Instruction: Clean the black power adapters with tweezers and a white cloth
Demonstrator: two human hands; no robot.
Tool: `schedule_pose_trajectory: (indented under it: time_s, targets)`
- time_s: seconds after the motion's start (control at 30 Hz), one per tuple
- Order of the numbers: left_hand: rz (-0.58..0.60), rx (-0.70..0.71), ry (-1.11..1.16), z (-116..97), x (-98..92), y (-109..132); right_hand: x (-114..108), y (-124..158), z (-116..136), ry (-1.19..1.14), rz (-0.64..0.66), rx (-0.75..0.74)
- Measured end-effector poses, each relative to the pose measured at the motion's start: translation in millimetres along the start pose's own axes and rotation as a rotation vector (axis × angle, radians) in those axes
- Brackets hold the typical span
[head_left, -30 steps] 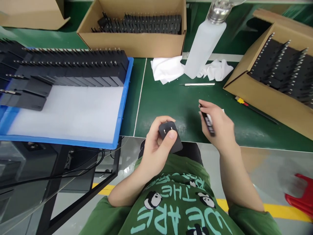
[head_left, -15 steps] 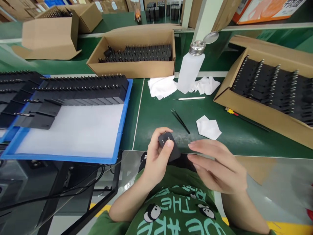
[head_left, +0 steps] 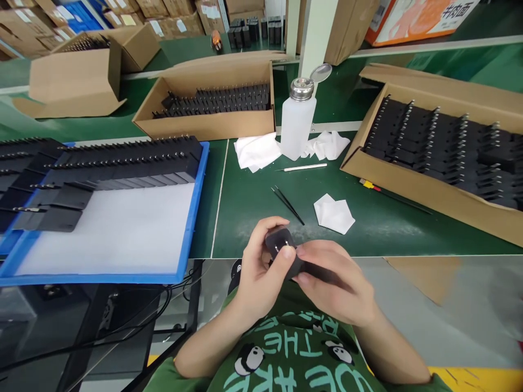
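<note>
A black power adapter point(head_left: 278, 236) with two metal prongs is held near the table's front edge, its pronged end tilted up. My left hand point(head_left: 261, 272) is closed round it, the thumb lying over the face beside the prongs. From the other side my right hand point(head_left: 341, 280) grips the adapter's lower right edge between thumb and fingers. Parts of the adapter are hidden behind both hands. Beyond them on the green table lie black tweezers point(head_left: 288, 206) and a folded white wipe point(head_left: 334, 213).
On the left, a blue-rimmed tray point(head_left: 122, 228) carries rows of black adapters. More fill a cardboard box point(head_left: 212, 129) at the back and a larger box point(head_left: 429, 198) on the right. A white pump bottle point(head_left: 297, 128) stands behind a thin white tool point(head_left: 304, 167).
My right hand has moved left and taken hold of the adapter, from an open pose apart from it. My left hand keeps its grip. The camera view has shifted slightly.
</note>
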State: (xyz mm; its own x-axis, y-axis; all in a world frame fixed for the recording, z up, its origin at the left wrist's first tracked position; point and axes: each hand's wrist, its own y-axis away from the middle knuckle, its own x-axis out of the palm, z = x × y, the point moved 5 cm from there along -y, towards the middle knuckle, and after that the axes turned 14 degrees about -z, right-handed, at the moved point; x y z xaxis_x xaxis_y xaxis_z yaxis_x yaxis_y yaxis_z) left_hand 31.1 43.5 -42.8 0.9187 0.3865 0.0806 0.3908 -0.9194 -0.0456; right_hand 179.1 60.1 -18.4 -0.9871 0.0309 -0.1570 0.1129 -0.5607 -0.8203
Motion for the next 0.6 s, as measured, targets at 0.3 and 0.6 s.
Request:
schedule_pose_trajectory:
  time_s: [0.3, 0.6]
  targets:
    - [0.004, 0.016, 0.025, -2.7, 9.4, 1.5, -2.7, -0.6, 3.5, -0.004, -0.073, -0.021]
    - [-0.044, 0.057, -0.016, -6.6, 7.1, 2.6, -4.5, 3.7, 7.2, -0.073, -0.02, -0.02]
